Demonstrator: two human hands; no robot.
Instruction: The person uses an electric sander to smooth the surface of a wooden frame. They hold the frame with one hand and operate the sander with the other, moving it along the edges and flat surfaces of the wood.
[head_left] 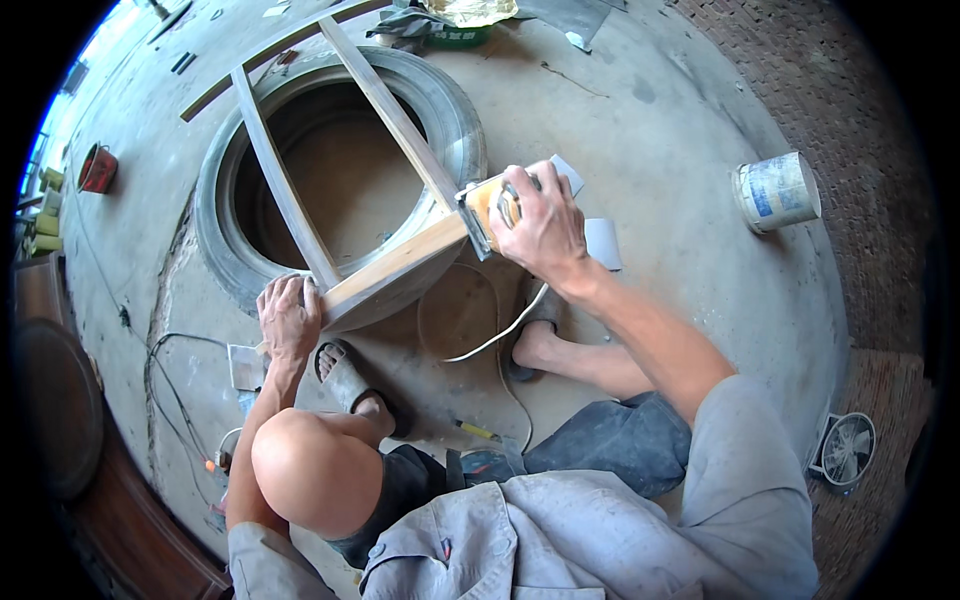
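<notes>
A wooden frame (385, 268) with two long rails and crossbars lies tilted over a large tyre (462, 120). Its near bar shows pale bare wood along the top and a curved lower edge. My left hand (290, 315) is closed around the near left corner of this frame. Wrapped in my right hand (545, 225) is a yellow-orange power sander (484, 212), its flat pad turned against the frame's near right corner. My fingers hide part of its body. A white cord (510, 328) curves across the floor below the frame.
A white bucket (778, 192) lies on its side at the right, with a small fan (846, 450) nearer me. Sheets of white paper (602, 244) are beside the sander. A red bucket (98, 169) stands far left; dark cables (160, 350) and carved dark furniture (60, 410) are nearer.
</notes>
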